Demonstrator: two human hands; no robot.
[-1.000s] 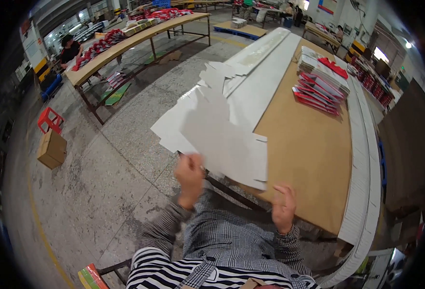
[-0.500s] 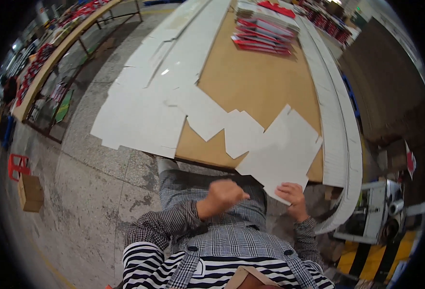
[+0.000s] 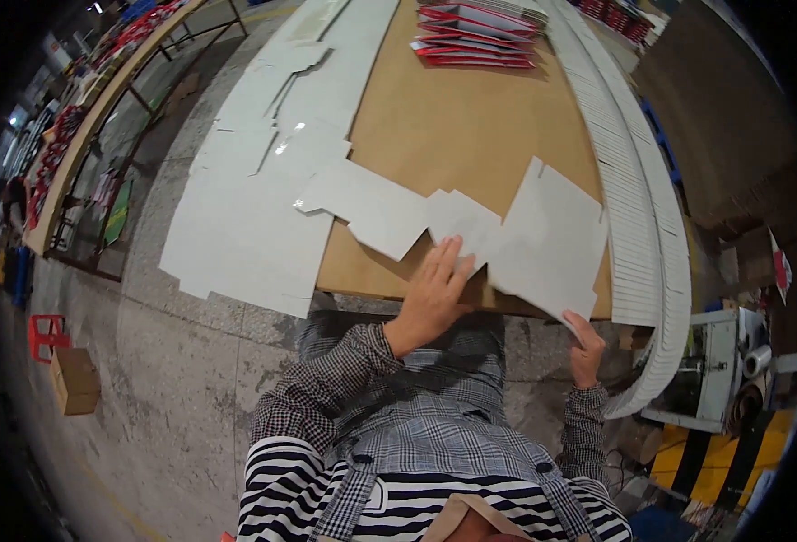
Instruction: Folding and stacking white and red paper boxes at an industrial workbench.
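A white die-cut cardboard blank [image 3: 545,239] lies across the near end of the brown tabletop, its wide panel at the right and narrower panels running left. My right hand [image 3: 585,350] pinches the near corner of that wide panel, just past the table's front edge. With fingers stretched out, my left hand [image 3: 436,287] rests on the blank's middle panel. At the left, the blank's end reaches a stack of larger white cardboard blanks [image 3: 245,208]. The underside of the blank and my right fingers beneath it are hidden.
Folded red-and-white card pieces [image 3: 475,41] are piled at the table's far end. A long row of white cardboard pieces [image 3: 638,226] curves along the right edge. To the left stand a red stool [image 3: 48,335], a brown box [image 3: 75,381] and a long bench [image 3: 82,149].
My left hand has gone from a closed shape above my lap forward onto the blank, its fingers now extended. My right hand has shifted slightly right and forward, still holding the blank's corner.
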